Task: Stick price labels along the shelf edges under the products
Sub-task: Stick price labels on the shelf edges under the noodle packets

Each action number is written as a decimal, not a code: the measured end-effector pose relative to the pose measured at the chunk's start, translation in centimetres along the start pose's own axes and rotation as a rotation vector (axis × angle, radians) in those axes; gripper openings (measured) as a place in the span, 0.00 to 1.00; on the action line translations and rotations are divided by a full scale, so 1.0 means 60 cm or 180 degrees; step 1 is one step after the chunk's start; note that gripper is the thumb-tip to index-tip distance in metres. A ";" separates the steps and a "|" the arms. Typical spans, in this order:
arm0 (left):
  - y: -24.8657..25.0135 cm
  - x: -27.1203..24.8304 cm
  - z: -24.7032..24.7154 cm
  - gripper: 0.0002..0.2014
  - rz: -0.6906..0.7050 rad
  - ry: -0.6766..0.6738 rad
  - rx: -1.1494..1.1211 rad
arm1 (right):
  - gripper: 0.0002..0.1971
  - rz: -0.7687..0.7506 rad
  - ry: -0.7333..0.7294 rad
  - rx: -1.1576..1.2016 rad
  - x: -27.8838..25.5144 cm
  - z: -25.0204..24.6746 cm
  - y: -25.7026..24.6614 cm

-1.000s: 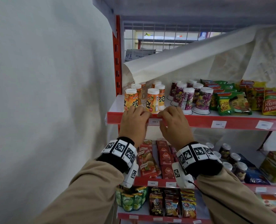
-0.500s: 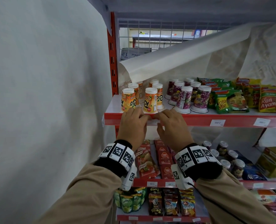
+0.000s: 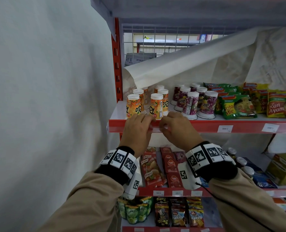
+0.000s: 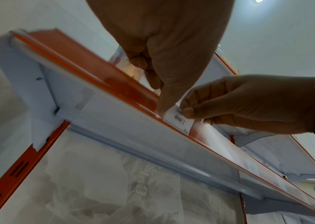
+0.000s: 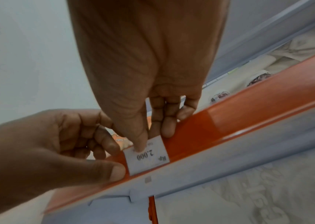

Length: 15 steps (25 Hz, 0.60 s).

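A white price label [image 5: 149, 157] printed "2.000" lies against the red shelf edge strip [image 3: 206, 127], below the orange cups [image 3: 156, 106]. My right hand [image 5: 153, 141] pinches the label, with the thumb on its front and the fingers behind the strip. My left hand [image 4: 158, 100] pinches the strip at the label's left edge, thumb in front and curled fingers behind. In the head view the left hand [image 3: 149, 126] and the right hand [image 3: 162, 128] sit close together and hide most of the label [image 3: 155, 129].
Purple cups [image 3: 190, 104] and noodle packs [image 3: 236, 108] fill the same shelf to the right. Two labels [image 3: 225, 128] sit further along the strip. A red upright [image 3: 117, 64] and a white wall [image 3: 46, 97] close the left side. A lower shelf holds sachets [image 3: 155, 168].
Both hands stay at the same spot on the shelf edge, fingers working at the label. Only the head view has shifted a little.
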<state>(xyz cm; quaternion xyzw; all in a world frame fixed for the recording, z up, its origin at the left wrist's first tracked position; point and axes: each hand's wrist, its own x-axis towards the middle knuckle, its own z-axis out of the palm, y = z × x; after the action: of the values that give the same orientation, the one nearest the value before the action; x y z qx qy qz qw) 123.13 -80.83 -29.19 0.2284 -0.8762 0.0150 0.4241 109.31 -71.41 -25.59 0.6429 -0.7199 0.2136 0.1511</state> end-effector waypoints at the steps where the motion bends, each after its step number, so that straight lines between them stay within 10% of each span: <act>1: -0.001 -0.001 -0.001 0.17 -0.0029 -0.0004 -0.0071 | 0.06 0.0002 0.0054 0.0176 0.001 -0.004 0.000; 6: 0.000 -0.001 -0.008 0.09 -0.0150 0.0057 -0.0322 | 0.04 0.0549 0.0923 0.1832 0.000 -0.014 0.010; 15: 0.006 0.004 -0.011 0.17 -0.0335 -0.0016 -0.0448 | 0.09 0.1234 0.1004 0.4009 -0.012 0.016 -0.025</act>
<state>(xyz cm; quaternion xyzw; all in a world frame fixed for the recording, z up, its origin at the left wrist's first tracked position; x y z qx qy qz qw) 123.34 -80.47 -28.51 0.2438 -0.8629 -0.0695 0.4371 110.97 -71.40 -26.61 0.4287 -0.5296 0.7068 -0.1901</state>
